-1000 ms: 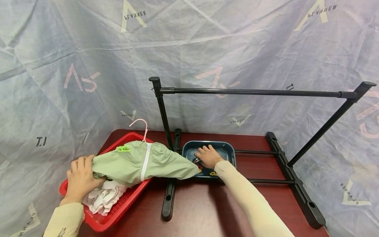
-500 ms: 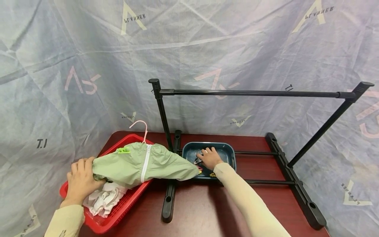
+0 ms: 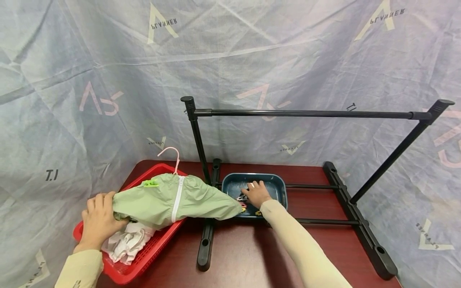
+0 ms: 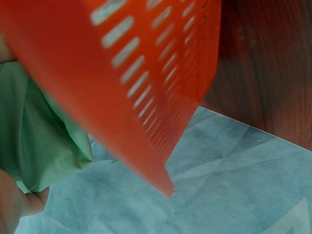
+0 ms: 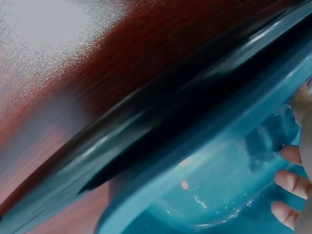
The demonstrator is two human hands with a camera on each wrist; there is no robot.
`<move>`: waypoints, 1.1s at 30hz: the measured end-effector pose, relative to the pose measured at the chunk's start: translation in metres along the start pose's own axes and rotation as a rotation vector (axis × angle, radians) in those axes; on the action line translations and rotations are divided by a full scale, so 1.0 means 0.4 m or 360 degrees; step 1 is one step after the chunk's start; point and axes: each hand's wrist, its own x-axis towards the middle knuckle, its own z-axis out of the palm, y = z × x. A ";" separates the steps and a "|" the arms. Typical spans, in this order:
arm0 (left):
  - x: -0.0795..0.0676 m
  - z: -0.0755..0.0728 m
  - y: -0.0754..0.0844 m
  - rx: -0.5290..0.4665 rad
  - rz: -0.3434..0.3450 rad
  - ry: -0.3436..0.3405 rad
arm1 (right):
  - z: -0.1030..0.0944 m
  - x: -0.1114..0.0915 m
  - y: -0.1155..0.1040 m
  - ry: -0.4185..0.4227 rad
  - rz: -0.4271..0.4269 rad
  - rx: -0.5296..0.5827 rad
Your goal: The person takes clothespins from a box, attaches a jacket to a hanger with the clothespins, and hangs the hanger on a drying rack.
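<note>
A: Your left hand (image 3: 96,218) rests at the near-left end of the pale green zip-front garment (image 3: 173,200), fingers curled over the bunched cloth and gripping it. From the left wrist, a thumb tip (image 4: 29,202) lies against the green fabric.

B: And where does that garment lie?

A: Draped over the red slotted plastic basket (image 3: 151,250) at the table's left; one sleeve reaches right, across the foot of the black metal clothes rack (image 3: 306,114). A pink hanger hook (image 3: 172,154) sticks up at its collar, a green clothes peg (image 3: 149,183) sits on its shoulder, and white crumpled cloth (image 3: 126,242) lies beneath it.

B: Your right hand?

A: Your right hand (image 3: 256,194) is down inside the dark blue plastic tray (image 3: 282,188), fingers spread loosely over small coloured clips (image 3: 242,205). Whether it pinches one, I cannot tell. From the right wrist, only fingertips (image 5: 290,183) show, inside the tray wall.

B: Setting?

A: Dark red wooden table (image 3: 252,256), pale printed sheet (image 3: 108,60) behind.
</note>
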 end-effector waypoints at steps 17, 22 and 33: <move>-0.005 0.000 0.001 0.0012 0.0004 0.0007 | -0.003 -0.006 0.001 -0.0018 0.0032 0.0033; -0.005 0.000 0.000 0.0003 0.0001 -0.0001 | -0.004 -0.009 0.006 -0.0026 0.0048 0.0064; -0.002 0.001 -0.001 -0.0001 0.0001 0.0001 | -0.005 -0.021 0.017 0.0086 -0.0014 0.0225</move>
